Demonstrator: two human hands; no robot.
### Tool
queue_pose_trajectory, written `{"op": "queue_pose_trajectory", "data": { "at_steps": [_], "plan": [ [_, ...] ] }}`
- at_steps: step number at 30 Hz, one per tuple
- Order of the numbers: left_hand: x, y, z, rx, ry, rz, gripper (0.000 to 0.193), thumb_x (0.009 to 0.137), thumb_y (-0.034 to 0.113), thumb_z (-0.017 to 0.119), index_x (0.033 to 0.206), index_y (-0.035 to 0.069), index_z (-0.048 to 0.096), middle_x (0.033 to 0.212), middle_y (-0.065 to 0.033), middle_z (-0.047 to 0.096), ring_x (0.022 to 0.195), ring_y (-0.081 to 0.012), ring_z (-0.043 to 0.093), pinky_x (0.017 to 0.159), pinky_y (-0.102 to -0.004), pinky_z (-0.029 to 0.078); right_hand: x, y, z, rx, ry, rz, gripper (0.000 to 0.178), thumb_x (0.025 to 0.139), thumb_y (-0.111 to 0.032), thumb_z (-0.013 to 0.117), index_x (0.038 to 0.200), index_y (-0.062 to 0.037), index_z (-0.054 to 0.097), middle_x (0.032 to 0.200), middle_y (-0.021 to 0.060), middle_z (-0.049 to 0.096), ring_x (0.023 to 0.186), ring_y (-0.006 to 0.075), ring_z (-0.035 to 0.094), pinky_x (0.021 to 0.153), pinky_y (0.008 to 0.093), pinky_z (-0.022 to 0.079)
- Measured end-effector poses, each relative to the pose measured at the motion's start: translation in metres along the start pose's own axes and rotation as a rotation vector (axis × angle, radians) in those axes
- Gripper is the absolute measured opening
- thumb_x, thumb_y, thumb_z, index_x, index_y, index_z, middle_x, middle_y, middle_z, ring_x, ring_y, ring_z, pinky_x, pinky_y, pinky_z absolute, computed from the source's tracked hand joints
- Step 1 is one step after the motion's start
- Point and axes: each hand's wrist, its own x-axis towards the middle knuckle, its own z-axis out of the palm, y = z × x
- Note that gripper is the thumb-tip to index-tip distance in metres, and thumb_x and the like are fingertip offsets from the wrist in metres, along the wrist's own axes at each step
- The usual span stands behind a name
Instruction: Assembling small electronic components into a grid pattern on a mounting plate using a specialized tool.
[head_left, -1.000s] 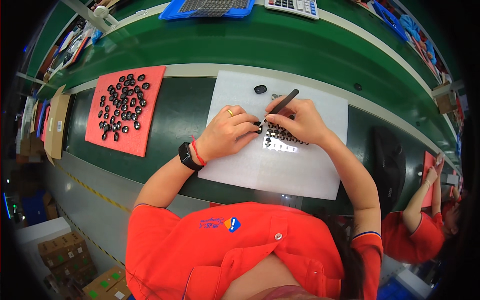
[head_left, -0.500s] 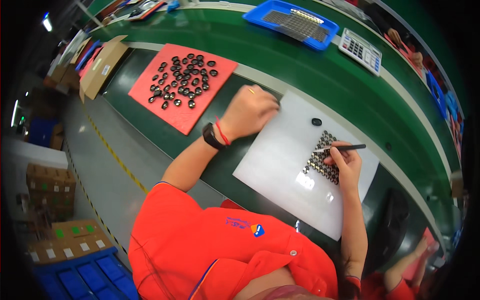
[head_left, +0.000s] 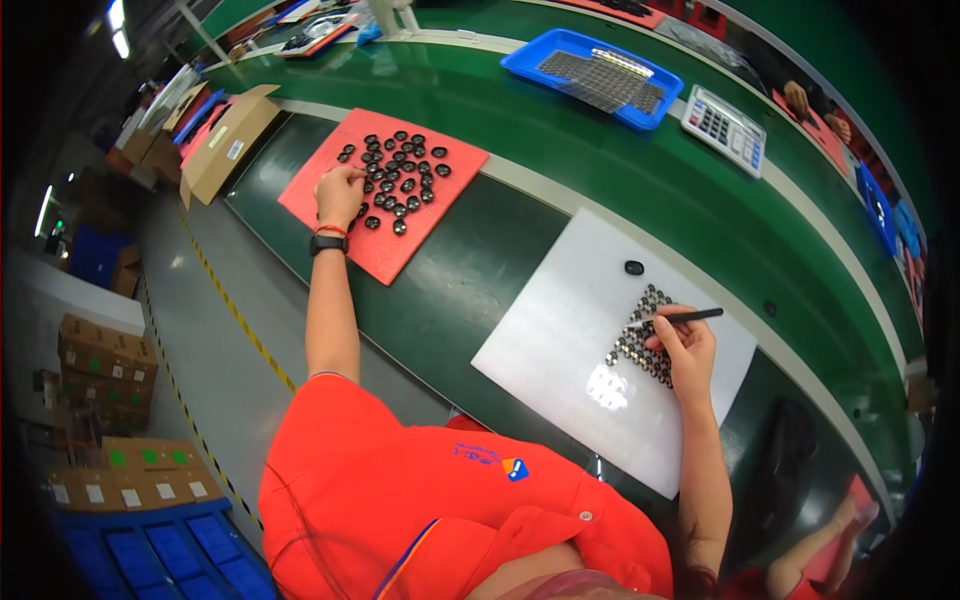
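My left hand (head_left: 340, 195) is over the pink mat (head_left: 375, 258), at the left side of a cluster of glossy black oval parts (head_left: 408, 185). Its fingers are drawn together in a pinch; whether a part is between them is hidden. My right hand (head_left: 690, 350) grips a slim black-handled tool (head_left: 695, 315) with a thin pale tip pointing left. That hand rests by a block of small dark, shiny round pieces (head_left: 630, 345), set in close rows on a white sheet (head_left: 545, 335). One black oval part (head_left: 634, 268) lies alone above the rows.
Beyond the sheet, a blue tray (head_left: 560, 75) holding metallic pieces and a calculator (head_left: 724, 130) sit on the green surface. An open cardboard box (head_left: 230, 145) stands past the pink mat. Another person's hands (head_left: 797, 100) show at the far right.
My left hand has gone from the white sheet's upper left edge, leftward to the black parts on the pink mat. The right hand still holds the tool by the rows.
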Motion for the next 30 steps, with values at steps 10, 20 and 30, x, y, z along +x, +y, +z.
{"op": "queue_pose_trajectory", "data": {
  "at_steps": [10, 20, 30],
  "plan": [
    [-0.032, 0.203, -0.034, -0.606, -0.367, 0.489, 0.022, 0.075, 0.012, 0.07, 0.095, 0.004, 0.066, 0.106, -0.0137, 0.064, 0.1, -0.0273, 0.06, 0.086, -0.0358, 0.047, 0.006, -0.011, 0.001, -0.017, 0.037, 0.016, 0.021, 0.086, -0.009, 0.061, 0.102, 0.0034, 0.057, 0.085, 0.0068, 0.062, 0.069, 0.0117, 0.06, 0.062, 0.0224, 0.049],
    [-0.126, 0.3, -0.008, -0.836, -0.923, 1.055, 0.063, 0.062, 0.027, 0.08, 0.118, 0.009, 0.057, 0.128, -0.0095, 0.052, 0.125, -0.028, 0.042, 0.099, -0.0424, 0.03, -0.036, 0.001, 0.012, -0.007, 0.042, -0.023, 0.019, 0.088, -0.003, 0.058, 0.106, 0.002, 0.053, 0.093, 0.0089, 0.062, 0.082, 0.0137, 0.063, 0.075, 0.0245, 0.051],
    [-0.132, 0.296, 0.003, -0.892, -0.924, 0.997, 0.064, 0.061, 0.029, 0.081, 0.118, 0.012, 0.058, 0.128, -0.0059, 0.053, 0.127, -0.0275, 0.041, 0.099, -0.043, 0.029, -0.035, 0.003, 0.009, -0.11, -0.011, -0.022, 0.019, 0.087, -0.003, 0.059, 0.105, 0.0026, 0.054, 0.094, 0.0096, 0.063, 0.084, 0.0137, 0.062, 0.075, 0.0252, 0.052]
  ]
}}
